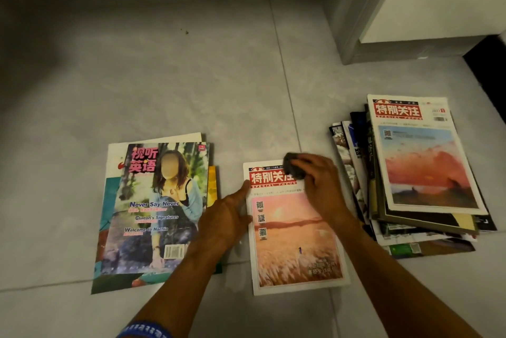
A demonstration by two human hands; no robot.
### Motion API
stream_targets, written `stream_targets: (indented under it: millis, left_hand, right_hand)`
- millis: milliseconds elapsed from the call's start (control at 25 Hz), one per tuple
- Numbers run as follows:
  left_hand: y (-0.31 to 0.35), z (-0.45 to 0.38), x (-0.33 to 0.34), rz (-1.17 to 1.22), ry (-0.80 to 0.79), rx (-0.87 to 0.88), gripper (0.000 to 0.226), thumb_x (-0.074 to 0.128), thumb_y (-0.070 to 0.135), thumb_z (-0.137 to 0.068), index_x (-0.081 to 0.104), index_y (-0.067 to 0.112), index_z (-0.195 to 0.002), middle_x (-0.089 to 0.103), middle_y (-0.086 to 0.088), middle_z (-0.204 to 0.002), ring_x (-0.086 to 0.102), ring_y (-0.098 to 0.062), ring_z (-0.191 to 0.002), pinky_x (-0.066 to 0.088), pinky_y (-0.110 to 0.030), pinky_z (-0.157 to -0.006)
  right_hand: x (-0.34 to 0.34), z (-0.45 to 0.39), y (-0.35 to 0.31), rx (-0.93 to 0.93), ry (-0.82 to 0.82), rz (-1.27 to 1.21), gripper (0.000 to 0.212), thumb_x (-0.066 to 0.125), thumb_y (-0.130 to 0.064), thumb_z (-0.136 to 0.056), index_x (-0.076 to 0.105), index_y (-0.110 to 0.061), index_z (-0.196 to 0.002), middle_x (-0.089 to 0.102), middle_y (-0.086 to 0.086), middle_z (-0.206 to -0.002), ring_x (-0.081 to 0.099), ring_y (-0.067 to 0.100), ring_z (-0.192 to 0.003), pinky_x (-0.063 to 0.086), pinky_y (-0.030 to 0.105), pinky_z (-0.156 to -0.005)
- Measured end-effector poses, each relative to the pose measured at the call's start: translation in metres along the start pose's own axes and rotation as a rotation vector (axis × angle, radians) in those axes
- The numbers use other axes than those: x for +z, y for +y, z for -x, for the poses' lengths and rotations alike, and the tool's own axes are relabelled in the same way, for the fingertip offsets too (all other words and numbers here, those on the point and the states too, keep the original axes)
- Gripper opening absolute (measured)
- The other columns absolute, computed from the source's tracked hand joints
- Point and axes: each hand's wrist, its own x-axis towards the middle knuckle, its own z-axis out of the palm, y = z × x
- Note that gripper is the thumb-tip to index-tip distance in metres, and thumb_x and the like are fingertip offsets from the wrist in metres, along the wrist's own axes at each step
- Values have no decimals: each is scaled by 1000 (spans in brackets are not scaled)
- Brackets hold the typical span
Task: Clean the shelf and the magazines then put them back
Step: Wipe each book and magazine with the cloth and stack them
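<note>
Our right hand (319, 184) closes around a dark grey crumpled cloth (294, 165), pressing it on the red masthead of a white-bordered magazine with an orange sunset cover (294, 239) lying flat on the pale grey tiled floor (191, 77). Our left hand (227, 217), fingers flat and holding nothing, steadies that magazine's left edge. Just to the left lies a small pile topped by a green-and-pink magazine showing a seated woman (156, 209); to the right, a taller uneven stack of magazines (416, 173). A blue wristband (145, 331) circles our left wrist.
</note>
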Motion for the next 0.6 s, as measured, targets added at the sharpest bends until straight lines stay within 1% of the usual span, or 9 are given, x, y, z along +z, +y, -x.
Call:
stream_targets:
  millis: [80, 200, 240, 320, 400, 480, 520, 560, 600]
  left_hand:
    - [-3, -2, 2, -8, 1, -16, 84, 62, 35, -91, 2, 51, -147, 65, 1, -118, 65, -15, -94, 55, -31, -85]
    - [-3, 0, 7, -7, -15, -48, 83, 63, 36, -91, 3, 51, -147, 66, 0, -114, 65, -14, -89, 56, -29, -81]
    - [-2, 0, 4, 13, -21, -48, 82, 63, 37, -90, 5, 51, -147, 66, 0, -115, 65, -15, -92, 56, -31, -83]
    - [2, 3, 2, 69, -4, -38, 76, 62, 34, -91, 14, 46, -149, 62, -1, -124, 62, -19, -106, 53, -36, -93]
    - [11, 15, 11, 19, 81, -6, 62, 58, 31, -94, 28, 36, -148, 53, -1, -135, 53, -20, -121, 47, -35, -101]
    - [23, 30, 31, -27, 260, -37, 52, 57, 36, -92, 37, 27, -140, 49, -2, -133, 49, -20, -121, 48, -34, -98]
    - [29, 38, 42, 52, 315, -91, 51, 59, 40, -89, 41, 26, -135, 51, -2, -128, 51, -19, -116, 50, -34, -93]
    - [34, 46, 48, 209, 316, -166, 48, 63, 40, -87, 45, 26, -129, 53, -1, -122, 54, -18, -110, 52, -34, -89]
    - [34, 48, 50, 408, 308, -242, 43, 68, 36, -85, 49, 25, -122, 57, 0, -118, 57, -16, -103, 54, -33, -85]
  right_hand:
    - [-6, 0, -1, 104, 30, 9, 51, 56, 13, -79, 67, -13, -121, 61, 6, -127, 49, 32, -116, 42, 48, -101]
    - [-4, 52, -16, 99, -26, 34, 46, 60, 6, -81, 66, -16, -122, 60, 4, -128, 46, 28, -120, 44, 45, -101]
    - [-8, 82, -17, 66, -35, 37, 41, 58, -1, -84, 67, -17, -120, 61, 4, -127, 48, 28, -119, 46, 46, -99]
    - [-15, 149, -14, -11, -26, 75, 32, 50, -22, -89, 68, -20, -115, 64, 2, -122, 57, 28, -111, 53, 46, -89]
    - [-21, 196, -11, -116, -39, 114, 35, 43, -43, -97, 71, -27, -111, 66, -5, -119, 61, 25, -104, 56, 41, -83]
    - [-24, 206, -15, -164, -93, 127, 45, 32, -51, -100, 72, -32, -109, 66, -9, -117, 59, 19, -102, 58, 38, -78]
    - [-24, 200, -20, -138, -113, 126, 44, 33, -49, -100, 73, -33, -107, 67, -9, -115, 58, 16, -101, 58, 33, -78]
    - [-23, 194, -28, -50, -127, 92, 36, 40, -44, -98, 73, -33, -107, 67, -9, -114, 57, 12, -101, 55, 27, -80]
    - [-20, 185, -37, 110, -125, -19, 26, 50, -36, -94, 72, -35, -109, 67, -11, -114, 57, 8, -103, 52, 22, -86]
